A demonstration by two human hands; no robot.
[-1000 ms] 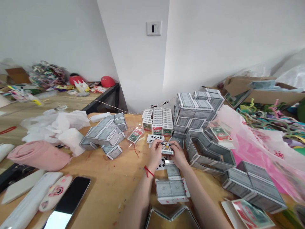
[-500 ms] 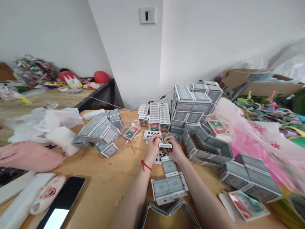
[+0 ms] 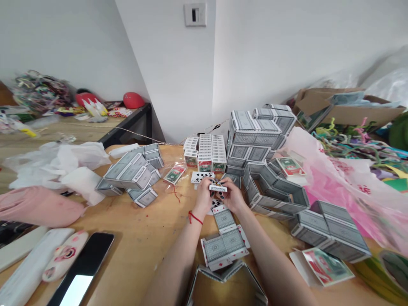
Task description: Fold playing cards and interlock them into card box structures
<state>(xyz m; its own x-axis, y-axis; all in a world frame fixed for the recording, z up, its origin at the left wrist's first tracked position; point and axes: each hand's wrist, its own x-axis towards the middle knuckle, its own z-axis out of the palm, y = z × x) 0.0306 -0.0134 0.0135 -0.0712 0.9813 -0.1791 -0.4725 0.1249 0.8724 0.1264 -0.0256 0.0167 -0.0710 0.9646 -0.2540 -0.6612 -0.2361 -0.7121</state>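
Observation:
My left hand (image 3: pixel 205 193) and my right hand (image 3: pixel 233 196) meet over the middle of the table, both closed on one playing card (image 3: pixel 218 188) whose edge looks folded. Under and behind them lie loose face-up cards (image 3: pixel 202 175) with black spades. Nearer to me is a flat piece of joined cards (image 3: pixel 225 243), grey backs up, red diamonds showing at its edges. An open frame of folded cards (image 3: pixel 198 278) stands at the bottom, between my forearms.
Card-built blocks (image 3: pixel 256 131) rise at the back right, beside rows of card boxes (image 3: pixel 205 153). Another card structure (image 3: pixel 130 172) stands left. An open card ring (image 3: pixel 274 191) and card block (image 3: pixel 330 231) lie right. A phone (image 3: pixel 84 263) rests front left.
The view has shifted slightly, so things sit a little higher and further left. Both hands keep hold of the card, which now appears tilted slightly differently.

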